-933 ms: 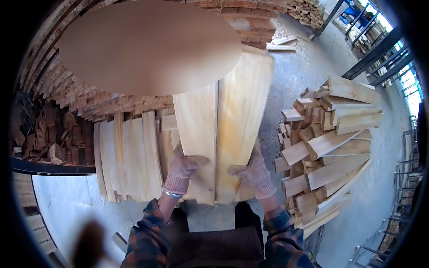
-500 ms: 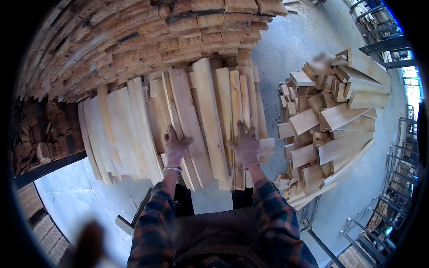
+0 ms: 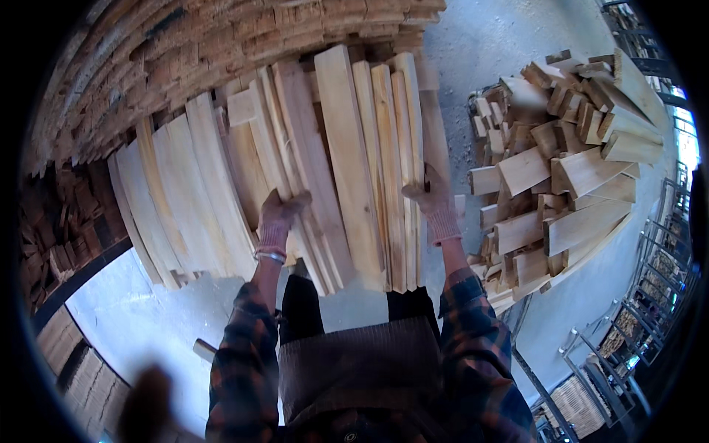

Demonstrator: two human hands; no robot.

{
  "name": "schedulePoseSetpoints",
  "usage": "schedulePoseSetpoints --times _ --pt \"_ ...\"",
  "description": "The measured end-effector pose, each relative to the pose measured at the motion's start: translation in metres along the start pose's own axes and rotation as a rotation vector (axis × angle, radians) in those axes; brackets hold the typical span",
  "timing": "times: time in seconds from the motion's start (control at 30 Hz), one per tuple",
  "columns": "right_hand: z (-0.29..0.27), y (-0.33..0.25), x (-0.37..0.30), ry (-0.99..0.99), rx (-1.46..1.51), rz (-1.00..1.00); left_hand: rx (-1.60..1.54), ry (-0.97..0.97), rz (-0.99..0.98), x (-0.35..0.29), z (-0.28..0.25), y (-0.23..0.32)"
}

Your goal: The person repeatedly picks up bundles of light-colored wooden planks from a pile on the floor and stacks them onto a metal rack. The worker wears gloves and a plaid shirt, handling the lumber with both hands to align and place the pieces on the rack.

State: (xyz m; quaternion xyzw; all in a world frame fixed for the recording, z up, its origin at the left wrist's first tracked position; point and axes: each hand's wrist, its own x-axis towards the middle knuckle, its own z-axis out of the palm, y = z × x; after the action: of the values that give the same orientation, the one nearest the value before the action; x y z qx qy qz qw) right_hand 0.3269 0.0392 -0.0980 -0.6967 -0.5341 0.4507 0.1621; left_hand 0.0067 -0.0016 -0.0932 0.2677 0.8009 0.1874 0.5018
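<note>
Your gloved left hand (image 3: 279, 218) is at the left side of a loose group of pale planks (image 3: 347, 155), and your gloved right hand (image 3: 436, 198) is at its right side, so the planks lie between your two hands. Your left thumb points right, over the narrow planks at that edge, and stands apart from the other fingers. Your right thumb points left, toward the outermost plank there. Parts of the fingers are hidden or dim, so I cannot tell whether either hand is closed on the wood. The planks run from near to far, side by side; within the group, a narrow dark gap parts a pinkish-brown plank (image 3: 312, 166) from a wider pale one. To the left is a row of wide boards (image 3: 188, 196); beyond, on the far side, rises a stack of rough brown timber (image 3: 295, 46). On your right, apart from the group, is a jumbled pile of short boards (image 3: 557, 210), with the grey floor (image 3: 456, 63) showing between. A silver band (image 3: 270, 257) circles your left wrist.
</note>
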Motion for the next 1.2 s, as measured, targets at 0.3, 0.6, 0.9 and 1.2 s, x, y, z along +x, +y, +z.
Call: schedulePoseSetpoints --times 0.3,0.6,0.9,1.2 --pt "-0.009 0.023 0.002 -0.049 0.555 0.148 -0.471 0.040 0.028 0.010 -0.008 -0.030" --pt "-0.087 0.011 -0.028 0.033 0.497 0.322 -0.484 0.246 0.258 0.016 -0.068 -0.052" --pt "-0.005 0.036 0.007 0.137 0.528 0.232 -0.583 0.197 0.269 0.033 -0.044 -0.055" --pt "-0.023 0.015 0.013 -0.068 0.419 0.270 0.746 0.575 0.529 0.023 -0.041 -0.064"
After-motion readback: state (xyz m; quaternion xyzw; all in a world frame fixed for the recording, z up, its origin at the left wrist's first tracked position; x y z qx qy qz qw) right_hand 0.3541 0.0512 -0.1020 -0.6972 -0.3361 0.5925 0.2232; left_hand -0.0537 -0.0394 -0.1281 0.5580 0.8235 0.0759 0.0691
